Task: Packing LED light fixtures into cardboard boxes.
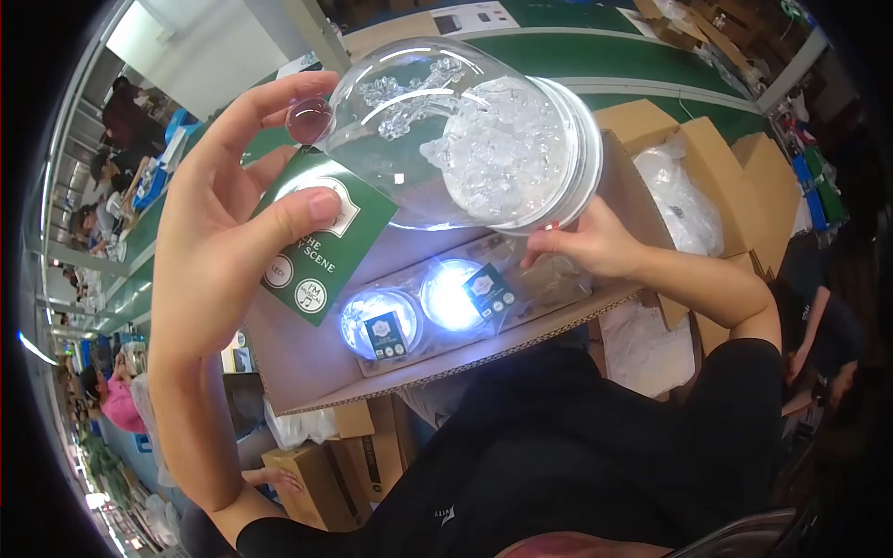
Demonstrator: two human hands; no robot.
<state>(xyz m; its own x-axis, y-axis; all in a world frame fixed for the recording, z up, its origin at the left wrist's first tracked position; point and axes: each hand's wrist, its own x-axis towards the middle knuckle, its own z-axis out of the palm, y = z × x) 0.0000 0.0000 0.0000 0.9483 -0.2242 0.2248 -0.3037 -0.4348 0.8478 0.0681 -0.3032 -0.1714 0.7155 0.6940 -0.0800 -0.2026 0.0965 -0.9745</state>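
Tilted on its side above a carton, a clear bell-shaped dome (400, 172) has a round knob (310, 120) at its top and a white base (579, 158). Inside it are clear, ice-like pieces and a sprig shape. The fingers of my left hand (209, 232) curl round the knob end, with the thumb on the green hang tag (326, 237). My right hand (600, 244) grips the base's lower rim. Below, the open cardboard carton (312, 372) holds two glowing domes, one on the left (381, 312) and one on the right (449, 290), each with a green tag.
Beyond the carton runs a green-topped bench (558, 58). To the right stands an open box with a plastic-wrapped item (684, 200). More brown boxes (321, 479) sit at lower left, near another person's hand (284, 479). Other people work along the far left.
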